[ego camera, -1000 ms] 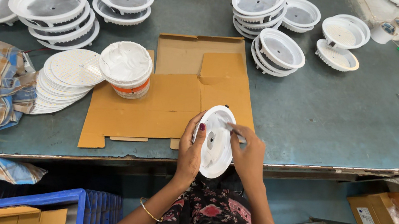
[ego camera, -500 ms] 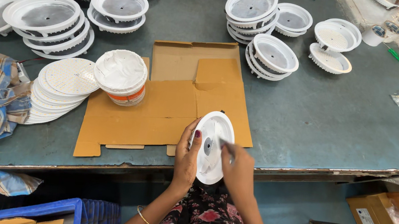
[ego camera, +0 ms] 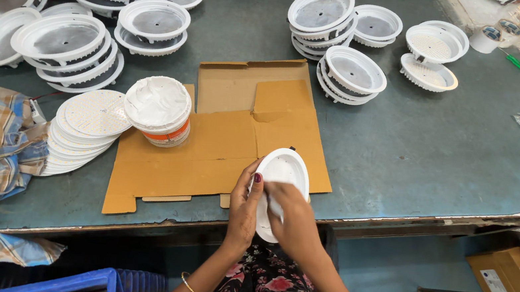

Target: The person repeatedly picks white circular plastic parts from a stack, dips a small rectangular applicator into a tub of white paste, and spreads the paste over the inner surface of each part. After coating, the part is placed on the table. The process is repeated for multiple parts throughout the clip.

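White round housing [ego camera: 283, 172] gripped between left hand [ego camera: 242, 212] and right hand [ego camera: 293, 221] fingers.

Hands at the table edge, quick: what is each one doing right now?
Left hand: closed on the left rim of the white round lamp housing.
Right hand: fingers inside the housing, pressing something small; grip unclear.

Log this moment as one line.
left hand: holds white round housing | right hand: inside housing | under: cardboard sheet
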{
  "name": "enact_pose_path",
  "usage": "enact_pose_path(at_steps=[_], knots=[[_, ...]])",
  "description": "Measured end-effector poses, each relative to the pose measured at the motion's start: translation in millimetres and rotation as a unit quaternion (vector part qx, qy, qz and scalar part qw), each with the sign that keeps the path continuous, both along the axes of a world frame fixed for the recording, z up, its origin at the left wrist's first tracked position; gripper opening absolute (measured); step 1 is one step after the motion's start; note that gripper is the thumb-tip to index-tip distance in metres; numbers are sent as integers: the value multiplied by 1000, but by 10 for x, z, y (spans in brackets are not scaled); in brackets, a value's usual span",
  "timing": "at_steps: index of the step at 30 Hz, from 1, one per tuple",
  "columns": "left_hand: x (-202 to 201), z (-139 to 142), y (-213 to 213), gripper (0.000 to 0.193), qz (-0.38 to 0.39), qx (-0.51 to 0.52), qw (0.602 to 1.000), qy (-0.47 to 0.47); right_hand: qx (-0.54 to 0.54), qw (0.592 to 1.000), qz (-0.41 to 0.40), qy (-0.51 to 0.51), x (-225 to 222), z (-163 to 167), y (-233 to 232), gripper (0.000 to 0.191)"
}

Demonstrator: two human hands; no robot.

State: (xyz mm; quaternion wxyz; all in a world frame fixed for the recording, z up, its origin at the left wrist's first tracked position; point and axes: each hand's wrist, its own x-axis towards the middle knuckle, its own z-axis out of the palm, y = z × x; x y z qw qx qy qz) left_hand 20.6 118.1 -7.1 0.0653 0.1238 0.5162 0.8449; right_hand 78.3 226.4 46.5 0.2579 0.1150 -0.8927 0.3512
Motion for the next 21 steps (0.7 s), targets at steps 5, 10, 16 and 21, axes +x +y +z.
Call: enact_pose_path(at_steps=[5,10,16,21], knots=[[-49,-37,9,54,-11,10,1000,-19,-77,996,-20,-38,91,-42,177,35],[-109,-94,23,53,-24,5,1000,-7,-96,989,-104,-46,-251,-77,250,27],[-326,-105,-3,52,-45,-29,999,0,64,996,44,-46,-30,-97,140,45],[-376,-113,-14,53,-81,-33,996,14,229,962,147,-22,242,-169,405,60]])
